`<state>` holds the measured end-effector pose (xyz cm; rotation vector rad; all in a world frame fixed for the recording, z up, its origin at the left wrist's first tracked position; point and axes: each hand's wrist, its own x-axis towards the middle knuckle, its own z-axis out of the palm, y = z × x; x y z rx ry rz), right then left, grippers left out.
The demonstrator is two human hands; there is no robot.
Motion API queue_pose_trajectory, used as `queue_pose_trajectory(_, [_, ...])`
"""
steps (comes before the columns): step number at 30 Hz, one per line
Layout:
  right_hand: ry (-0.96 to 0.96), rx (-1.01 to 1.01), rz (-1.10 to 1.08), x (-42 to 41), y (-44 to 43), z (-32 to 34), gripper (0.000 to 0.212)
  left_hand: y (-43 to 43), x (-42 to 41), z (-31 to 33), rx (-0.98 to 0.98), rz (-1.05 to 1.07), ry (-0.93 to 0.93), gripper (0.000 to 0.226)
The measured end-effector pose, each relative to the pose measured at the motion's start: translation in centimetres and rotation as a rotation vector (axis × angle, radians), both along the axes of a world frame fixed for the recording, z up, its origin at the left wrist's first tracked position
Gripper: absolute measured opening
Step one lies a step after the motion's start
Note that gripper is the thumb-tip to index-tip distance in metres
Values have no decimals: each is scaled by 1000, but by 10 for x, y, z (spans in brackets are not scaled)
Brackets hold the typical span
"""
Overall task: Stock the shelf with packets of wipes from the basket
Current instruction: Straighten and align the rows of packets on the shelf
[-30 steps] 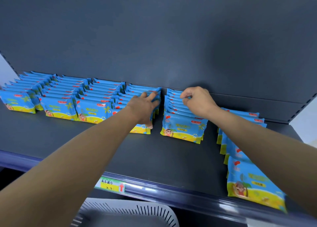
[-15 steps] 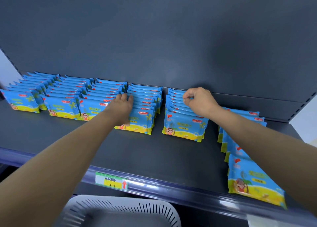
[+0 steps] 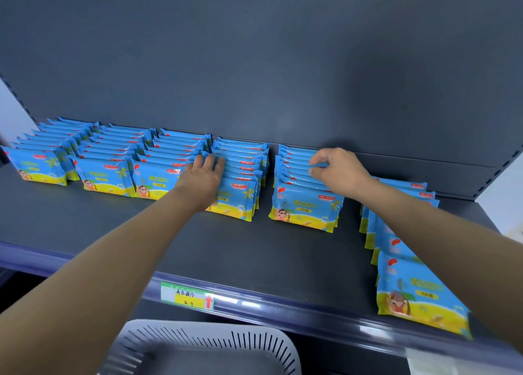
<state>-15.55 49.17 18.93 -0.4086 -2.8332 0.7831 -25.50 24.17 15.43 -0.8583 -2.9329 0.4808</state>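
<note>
The packets of wipes stand on edge in rows from the back of the shelf point(image 3: 254, 255), and the basket point(image 3: 198, 349) sits below its front lip, its inside too blurred to read. The left hand point(image 3: 202, 176) lies with straight fingers spread across the tops of the fourth row point(image 3: 240, 182), pressing on it, not gripping. The right hand point(image 3: 336, 170) has its fingers curled and pinches the top edge of one packet point(image 3: 300, 166) deep in the fifth row point(image 3: 305, 204). The likeliest slip is a domino fall: these thin packets lean on each other, so tugging the pinched one up or sideways may drag its neighbours over or push the front packet forward. A heavy press from the left hand could crush the soft packs or skew the row into the one beside it. The right forearm hangs just over the sixth row point(image 3: 418, 292), whose front packet sits near the shelf lip, and a careless sweep there could knock it off.
</note>
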Motion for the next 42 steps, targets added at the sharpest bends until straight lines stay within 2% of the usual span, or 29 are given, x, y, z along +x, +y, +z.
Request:
queue_pose_trajectory(3, [-72,38,-32,9,11,0,55,7,11,1,-12,-25,78,98])
queue_pose_trajectory(6, [-267,92,-46,19,20,-1,95,32,28,0,207,-210,107,93])
queue_pose_trajectory(8, [-386,102,-47,24,23,-7,111,53,39,0,373,-334,37,91])
queue_pose_trajectory(10, [-431,87,-53,27,23,-17,117,72,47,-1,431,-369,-67,95])
queue_pose_trajectory(12, [-391,49,-70,27,23,-26,116,87,50,-6,403,-351,-137,97])
queue_pose_trajectory(16, [-285,-25,-75,23,25,-32,108,100,51,-15,365,-318,-91,86])
queue_pose_trajectory(19, [-275,-65,-53,24,29,-33,110,101,51,-20,411,-279,-116,88])
queue_pose_trajectory(21, [-281,-110,-63,27,32,-33,107,101,50,-21,520,-196,-243,99])
queue_pose_trajectory(25, [-273,-382,-58,25,34,-30,72,107,45,-17,810,-55,-595,127])
queue_pose_trajectory(28, [-253,-529,-30,24,34,-28,61,112,40,-16,965,-10,-676,131])
queue_pose_trajectory(31, [-226,-573,-23,23,35,-28,59,113,39,-17,986,9,-680,129])
queue_pose_trajectory(34, [-182,-535,-19,23,34,-31,58,112,39,-21,947,1,-600,122])
queue_pose_trajectory(39, [-171,-495,15,27,35,-30,53,112,41,-21,800,-38,-462,111])
queue_pose_trajectory(42, [-168,-437,29,32,37,-26,57,110,45,-21,658,-43,-422,115])
